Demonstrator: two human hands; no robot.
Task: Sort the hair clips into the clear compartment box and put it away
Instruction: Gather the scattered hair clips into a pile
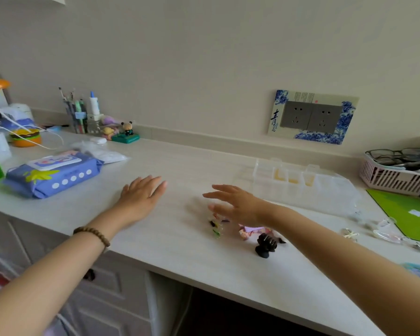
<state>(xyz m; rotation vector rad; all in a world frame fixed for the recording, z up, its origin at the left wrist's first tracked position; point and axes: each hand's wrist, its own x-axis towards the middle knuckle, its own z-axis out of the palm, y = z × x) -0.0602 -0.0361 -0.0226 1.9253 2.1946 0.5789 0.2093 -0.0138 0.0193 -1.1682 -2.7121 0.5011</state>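
Note:
A clear compartment box (298, 184) lies on the white desk at the right, with yellowish pieces in its back cells. Several hair clips sit near the desk's front: a black claw clip (265, 246), a pink clip (249, 232) and small green and dark clips (216, 227). My right hand (238, 204) hovers flat just above the small clips, fingers straight and holding nothing. My left hand (141, 196) lies flat on the desk to the left, fingers straight, with a bead bracelet on its wrist.
A blue wipes pack (56, 174) lies at the left. A pen holder (77, 117) and figurines stand by the wall. At the right are a pink basket (395, 177) with glasses, a green mat (403, 212) and more clear clips (349, 234).

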